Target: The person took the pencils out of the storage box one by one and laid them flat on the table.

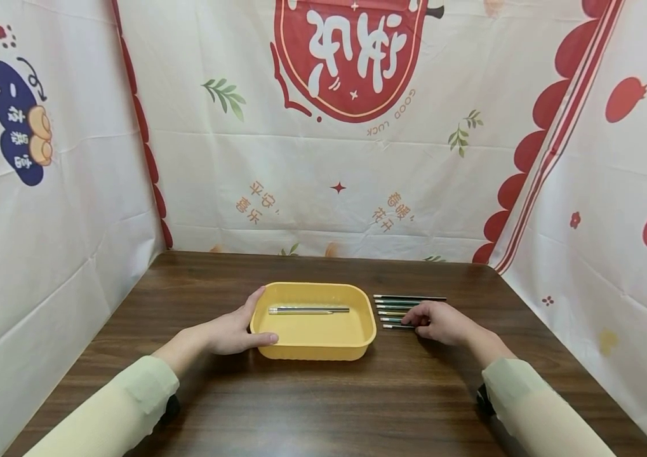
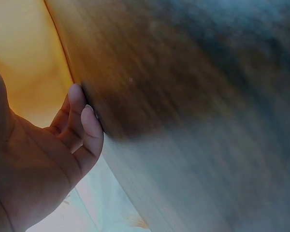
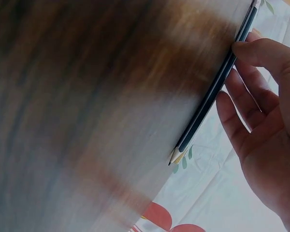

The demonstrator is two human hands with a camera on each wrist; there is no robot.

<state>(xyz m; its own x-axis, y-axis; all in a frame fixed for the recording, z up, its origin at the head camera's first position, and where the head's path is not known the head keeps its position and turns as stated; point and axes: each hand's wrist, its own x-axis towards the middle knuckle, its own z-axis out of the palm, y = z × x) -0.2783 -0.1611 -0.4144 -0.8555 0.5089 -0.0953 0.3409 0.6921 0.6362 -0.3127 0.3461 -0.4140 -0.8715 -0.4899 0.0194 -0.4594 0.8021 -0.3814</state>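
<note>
A yellow plastic tray stands on the table with a few pencils, dark and pale, lying crosswise inside. My left hand holds the tray's left end, thumb over the near rim and the other fingers along its outer wall. To the tray's right, several pencils lie side by side, white ends toward the tray. My right hand is over this row. In the right wrist view, thumb and fingers pinch a dark pencil near its upper end; its sharpened tip points down-left.
The brown wood-grain table has its far edge against a white printed cloth. More cloth hangs along the left side and the right side.
</note>
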